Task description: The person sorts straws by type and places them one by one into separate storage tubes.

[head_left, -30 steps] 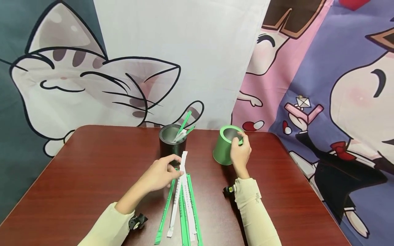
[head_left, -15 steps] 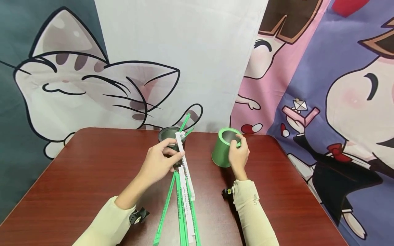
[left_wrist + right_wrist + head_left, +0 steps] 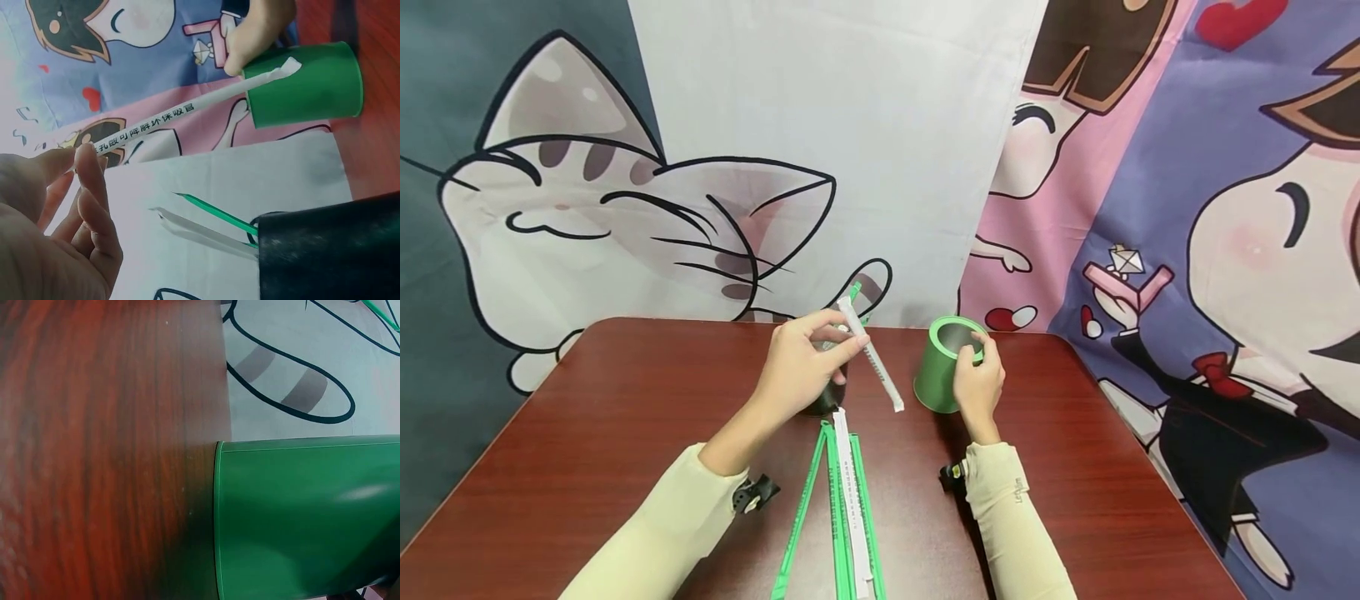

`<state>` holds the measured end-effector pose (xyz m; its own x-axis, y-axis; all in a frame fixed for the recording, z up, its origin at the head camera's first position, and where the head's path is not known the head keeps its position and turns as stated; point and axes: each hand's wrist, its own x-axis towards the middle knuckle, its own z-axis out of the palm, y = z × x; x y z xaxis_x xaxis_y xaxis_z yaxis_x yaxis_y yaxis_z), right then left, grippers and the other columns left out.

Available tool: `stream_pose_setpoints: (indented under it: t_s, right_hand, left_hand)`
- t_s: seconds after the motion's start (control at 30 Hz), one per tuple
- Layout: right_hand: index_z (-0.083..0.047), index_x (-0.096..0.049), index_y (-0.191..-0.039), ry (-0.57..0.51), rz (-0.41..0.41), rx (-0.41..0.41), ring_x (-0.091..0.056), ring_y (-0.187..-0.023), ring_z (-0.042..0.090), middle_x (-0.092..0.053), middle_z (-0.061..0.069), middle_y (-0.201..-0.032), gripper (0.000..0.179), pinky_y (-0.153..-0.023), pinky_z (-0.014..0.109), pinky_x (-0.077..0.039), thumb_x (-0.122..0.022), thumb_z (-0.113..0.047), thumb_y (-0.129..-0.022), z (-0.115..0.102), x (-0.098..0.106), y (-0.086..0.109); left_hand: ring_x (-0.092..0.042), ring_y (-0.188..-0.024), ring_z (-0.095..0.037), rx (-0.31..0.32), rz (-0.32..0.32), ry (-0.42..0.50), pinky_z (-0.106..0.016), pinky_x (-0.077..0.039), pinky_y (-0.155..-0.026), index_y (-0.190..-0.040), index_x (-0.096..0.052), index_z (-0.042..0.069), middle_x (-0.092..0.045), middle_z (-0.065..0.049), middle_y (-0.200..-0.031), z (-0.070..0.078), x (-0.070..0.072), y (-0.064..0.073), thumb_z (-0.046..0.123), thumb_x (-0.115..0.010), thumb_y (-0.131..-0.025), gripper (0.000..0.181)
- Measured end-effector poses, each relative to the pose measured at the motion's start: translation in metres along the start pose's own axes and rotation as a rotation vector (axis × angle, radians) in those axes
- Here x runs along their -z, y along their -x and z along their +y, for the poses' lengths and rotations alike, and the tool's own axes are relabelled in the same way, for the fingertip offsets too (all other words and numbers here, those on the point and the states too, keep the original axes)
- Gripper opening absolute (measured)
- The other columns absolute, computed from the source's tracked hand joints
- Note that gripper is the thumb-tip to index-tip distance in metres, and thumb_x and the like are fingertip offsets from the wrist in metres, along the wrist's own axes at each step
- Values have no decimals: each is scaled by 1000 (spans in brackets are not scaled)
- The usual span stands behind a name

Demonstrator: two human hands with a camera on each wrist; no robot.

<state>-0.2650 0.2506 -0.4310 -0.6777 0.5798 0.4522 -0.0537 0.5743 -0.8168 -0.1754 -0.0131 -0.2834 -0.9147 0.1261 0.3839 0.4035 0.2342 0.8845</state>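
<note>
My left hand pinches a white paper-wrapped straw between thumb and fingertips. The straw slants down to the right in the air; dark printed characters run along its wrapper in the left wrist view. Behind that hand stands a black cup holding green and white straws, mostly hidden in the head view. My right hand grips the rim of an upright green cup on its right side. In the right wrist view the green cup's wall shows, but no fingers.
A white wrapped straw and several green straws lie fanned on the reddish-brown table, in front of the black cup. A cartoon-printed cloth hangs behind the table's far edge.
My left hand has lifted one white straw off the bunch and moved it up and right, its lower end swinging toward the green cup. My right hand keeps its grip on the cup.
</note>
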Motion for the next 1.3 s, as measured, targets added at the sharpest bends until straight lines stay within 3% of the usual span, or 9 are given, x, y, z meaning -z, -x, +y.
stream_pose_setpoints:
  t_s: [0.13,0.3,0.4,0.57,0.8,0.93,1.0,1.2,1.3]
  right_hand:
    - [-29,-61,-112,2,1,6,-58,-90,26,-62,-4,-114,30,-65,47,-42,-48,-30,-85,0,0,0]
    - [-28,-62,-113,0,0,9,-58,-90,26,-62,-4,-114,31,-65,48,-41,-48,-30,-85,1,0,0]
    - [-29,-61,-113,3,2,16,-58,-91,26,-62,-5,-115,30,-66,48,-42,-49,-30,-85,2,0,-1]
    - [-29,-62,-112,7,11,12,-59,-91,26,-62,-5,-114,30,-66,48,-42,-49,-29,-85,2,0,0]
    - [-30,-61,-112,12,13,13,-59,-89,26,-62,-4,-113,29,-63,47,-41,-49,-31,-86,2,-1,0]
    - [-30,-61,-112,10,17,8,-59,-88,27,-63,-3,-113,30,-63,48,-41,-49,-31,-86,1,-2,1]
    - [-30,-61,-113,9,14,11,-59,-88,27,-63,-3,-113,30,-63,48,-42,-49,-31,-85,1,-3,1]
    - [-31,-62,-112,8,22,21,-59,-87,27,-63,-3,-112,30,-63,49,-42,-49,-30,-85,3,-3,1]
    - [-32,-61,-111,11,29,20,-59,-87,27,-63,-3,-111,29,-63,49,-42,-49,-31,-85,4,-2,0]
  left_hand:
    - [-61,-45,-24,-19,24,16,-26,-45,-57,-93,-68,11,-70,-9,-86,15,-2,-4,16,-71,-81,13]
    - [-61,-45,-25,-39,57,54,-25,-44,-51,-94,-67,9,-70,-11,-89,20,-8,-12,15,-71,-81,15]
    - [-60,-44,-27,-54,77,77,-23,-41,-43,-94,-67,10,-70,-9,-89,12,-14,-22,15,-72,-81,15]
    - [-59,-41,-21,-85,89,96,-24,-43,-41,-91,-68,19,-71,1,-86,-9,-27,-41,26,-73,-79,14]
    - [-57,-39,-17,-150,109,108,-31,-49,-44,-88,-67,24,-70,5,-83,-10,-41,-52,25,-73,-79,10]
    - [-58,-39,-20,-153,111,107,-32,-49,-44,-88,-67,26,-70,4,-83,-12,-48,-56,22,-73,-80,11]
    - [-59,-39,-20,-132,92,91,-32,-50,-44,-90,-67,25,-70,5,-84,-14,-51,-58,24,-72,-80,11]
    - [-60,-43,-12,-30,-53,-38,-30,-47,-44,-102,-67,27,-70,4,-84,-23,-59,-61,32,-73,-78,25]
    - [-64,-52,-14,-18,-78,-29,-27,-50,-51,-104,-66,25,-70,2,-87,-27,-61,-61,27,-74,-77,28]
